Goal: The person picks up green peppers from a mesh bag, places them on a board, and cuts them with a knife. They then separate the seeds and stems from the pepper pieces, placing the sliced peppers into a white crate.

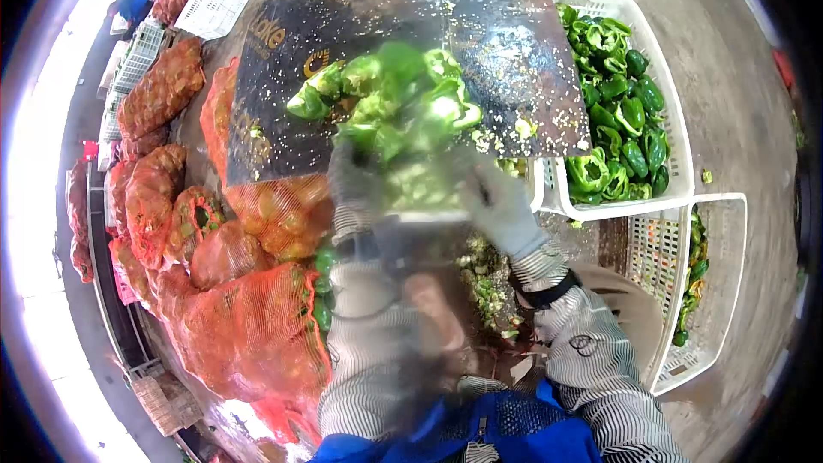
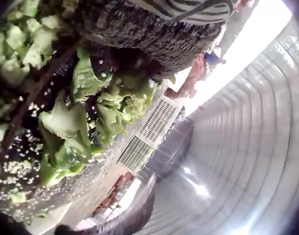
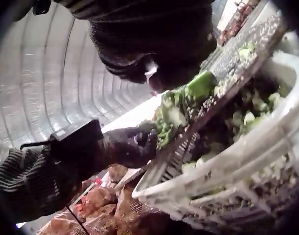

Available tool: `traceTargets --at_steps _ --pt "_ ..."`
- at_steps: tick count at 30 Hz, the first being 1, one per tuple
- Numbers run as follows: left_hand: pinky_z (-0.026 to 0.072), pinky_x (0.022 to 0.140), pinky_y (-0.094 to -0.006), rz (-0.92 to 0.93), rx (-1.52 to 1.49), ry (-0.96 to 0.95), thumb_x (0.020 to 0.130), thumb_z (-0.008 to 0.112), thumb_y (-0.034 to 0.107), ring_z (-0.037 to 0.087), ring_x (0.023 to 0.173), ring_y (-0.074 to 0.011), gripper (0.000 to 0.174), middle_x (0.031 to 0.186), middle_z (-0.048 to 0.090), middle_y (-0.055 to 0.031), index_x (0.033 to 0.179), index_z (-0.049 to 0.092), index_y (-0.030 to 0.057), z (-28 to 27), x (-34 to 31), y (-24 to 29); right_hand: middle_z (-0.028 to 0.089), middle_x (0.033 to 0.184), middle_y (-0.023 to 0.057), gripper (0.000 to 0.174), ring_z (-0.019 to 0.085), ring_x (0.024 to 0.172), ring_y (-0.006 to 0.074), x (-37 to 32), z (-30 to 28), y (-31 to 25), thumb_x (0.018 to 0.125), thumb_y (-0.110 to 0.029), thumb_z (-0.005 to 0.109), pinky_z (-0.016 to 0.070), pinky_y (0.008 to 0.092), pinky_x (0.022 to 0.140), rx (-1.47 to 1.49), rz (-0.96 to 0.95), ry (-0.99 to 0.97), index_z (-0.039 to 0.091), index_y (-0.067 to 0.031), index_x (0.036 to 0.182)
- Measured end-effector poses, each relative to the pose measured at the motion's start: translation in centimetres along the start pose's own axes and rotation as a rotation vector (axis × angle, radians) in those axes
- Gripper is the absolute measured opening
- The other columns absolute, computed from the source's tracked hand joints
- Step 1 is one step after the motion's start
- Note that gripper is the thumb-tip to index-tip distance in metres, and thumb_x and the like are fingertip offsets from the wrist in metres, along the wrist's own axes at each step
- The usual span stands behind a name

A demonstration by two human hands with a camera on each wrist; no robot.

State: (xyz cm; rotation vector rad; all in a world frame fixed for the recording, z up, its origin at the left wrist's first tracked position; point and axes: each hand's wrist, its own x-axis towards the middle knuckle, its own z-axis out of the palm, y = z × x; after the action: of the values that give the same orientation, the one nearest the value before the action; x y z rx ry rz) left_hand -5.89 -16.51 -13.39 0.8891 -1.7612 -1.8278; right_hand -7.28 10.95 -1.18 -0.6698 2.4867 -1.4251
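Halved green peppers [image 1: 390,99] lie in a loose heap on the dark board [image 1: 283,141], blurred in the middle. My gloved left hand [image 1: 353,180] is at the board's near edge, its fingertips right at the heap; whether they grip a piece I cannot tell. In the left wrist view, cut pepper pieces [image 2: 66,125] lie beside that glove. My gloved right hand [image 1: 501,210] is curled to the right of the heap, over the near edge. A small shiny blade-like thing [image 3: 150,72] sticks out from its fingers in the right wrist view.
A white basket [image 3: 213,178] holding pale scraps sits under the board's near edge. To the right stands a white crate [image 1: 681,133] of green peppers, with another crate [image 1: 729,283] below it. Red mesh sacks [image 1: 249,326] fill the left side. Pale seeds [image 1: 506,43] dot the board.
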Motion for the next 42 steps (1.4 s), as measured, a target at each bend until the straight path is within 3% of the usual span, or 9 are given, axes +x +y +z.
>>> traceTargets --at_steps 6,15,16,22,27,34,35,38,42 --pt "0.0537 0.089 -0.0338 0.282 0.403 -0.024 0.091 0.065 0.019 0.063 0.101 -0.0246 0.030 0.114 0.065 -0.0155 0.113 0.058 -0.0010 1.8 -5.1 8.7 0.065 0.109 0.0176 0.052 0.066 0.096 0.0271 7.9 -3.8 8.1 0.091 -0.024 0.061 0.0538 0.0395 0.084 -0.749 0.104 0.245 0.045 -0.0074 0.137" --pt "0.0543 0.076 -0.0407 0.290 -0.017 -0.315 0.096 0.049 0.049 0.062 0.084 -0.0251 0.047 0.107 0.065 -0.0097 0.119 0.058 0.0084 1.7 -12.7 15.4 0.062 0.123 0.0125 0.039 0.063 0.107 0.0276 1.8 -5.7 -8.5 0.090 -0.016 0.061 0.0475 0.0355 0.102 0.132 -0.272 -0.166 0.059 -0.0131 0.129" --pt "0.0533 0.082 -0.0423 -0.251 -0.836 -0.462 0.097 0.047 0.051 0.063 0.092 -0.0259 0.052 0.111 0.065 -0.0111 0.122 0.058 0.0064 1.6 -15.2 16.2 0.064 0.115 0.0118 0.042 0.064 0.102 0.0269 0.1 -5.0 -9.7 0.088 -0.014 0.062 0.0494 0.0344 0.098 0.135 -0.476 -0.118 0.058 -0.0119 0.130" --pt "0.0513 0.092 -0.0392 -0.179 -0.751 -0.477 0.099 0.043 0.055 0.062 0.103 -0.0233 0.059 0.113 0.065 -0.0111 0.125 0.057 0.0040 -0.1 -26.2 17.3 0.062 0.098 0.0156 0.031 0.064 0.090 0.0289 -10.7 -2.0 -10.5 0.083 -0.010 0.065 0.0515 0.0409 0.083 -0.123 -0.559 0.006 0.060 -0.0013 0.113" --pt "0.0546 0.082 -0.0319 0.198 -0.412 -0.248 0.100 0.045 0.048 0.064 0.096 -0.0193 0.050 0.107 0.067 -0.0063 0.122 0.058 0.0051 -0.7 -34.4 13.9 0.062 0.102 0.0185 0.029 0.063 0.093 0.0344 -20.8 -2.8 -11.3 0.076 -0.007 0.066 0.0515 0.0417 0.083 0.094 -0.434 -0.020 0.061 0.0032 0.104" --pt "0.0533 0.080 -0.0255 -0.073 -0.568 -0.276 0.104 0.043 0.030 0.063 0.097 -0.0144 0.035 0.112 0.066 -0.0053 0.121 0.059 0.0048 -0.4 -39.8 15.5 0.063 0.096 0.0225 0.028 0.062 0.091 0.0402 -24.6 -5.1 -10.8 0.077 -0.010 0.068 0.0493 0.0469 0.081 0.064 -0.404 0.014 0.058 0.0010 0.100" --pt "0.0537 0.081 -0.0259 0.500 -0.052 -0.278 0.104 0.042 0.024 0.063 0.094 -0.0132 0.032 0.112 0.065 -0.0057 0.121 0.059 0.0034 -0.3 -40.0 14.8 0.063 0.095 0.0233 0.028 0.062 0.090 0.0409 -24.8 -5.0 -10.6 0.077 -0.010 0.068 0.0490 0.0474 0.080 -0.061 -0.450 0.039 0.057 0.0006 0.100" --pt "0.0538 0.084 -0.0274 -0.132 -1.129 -0.649 0.103 0.044 0.020 0.063 0.099 -0.0150 0.031 0.115 0.065 -0.0072 0.122 0.058 0.0009 0.8 -40.3 17.1 0.062 0.094 0.0235 0.027 0.061 0.090 0.0420 -24.9 -6.5 -12.4 0.078 -0.010 0.067 0.0483 0.0483 0.079 0.040 -0.429 0.083 0.056 0.0004 0.101" --pt "0.0539 0.081 -0.0276 0.165 -0.363 -0.127 0.100 0.053 0.017 0.064 0.094 -0.0159 0.027 0.105 0.066 -0.0084 0.119 0.059 -0.0007 0.0 -35.6 13.5 0.063 0.097 0.0205 0.030 0.061 0.090 0.0405 -24.0 -5.6 -13.2 0.078 -0.010 0.069 0.0475 0.0481 0.081 0.142 -0.253 0.147 0.058 -0.0037 0.105"
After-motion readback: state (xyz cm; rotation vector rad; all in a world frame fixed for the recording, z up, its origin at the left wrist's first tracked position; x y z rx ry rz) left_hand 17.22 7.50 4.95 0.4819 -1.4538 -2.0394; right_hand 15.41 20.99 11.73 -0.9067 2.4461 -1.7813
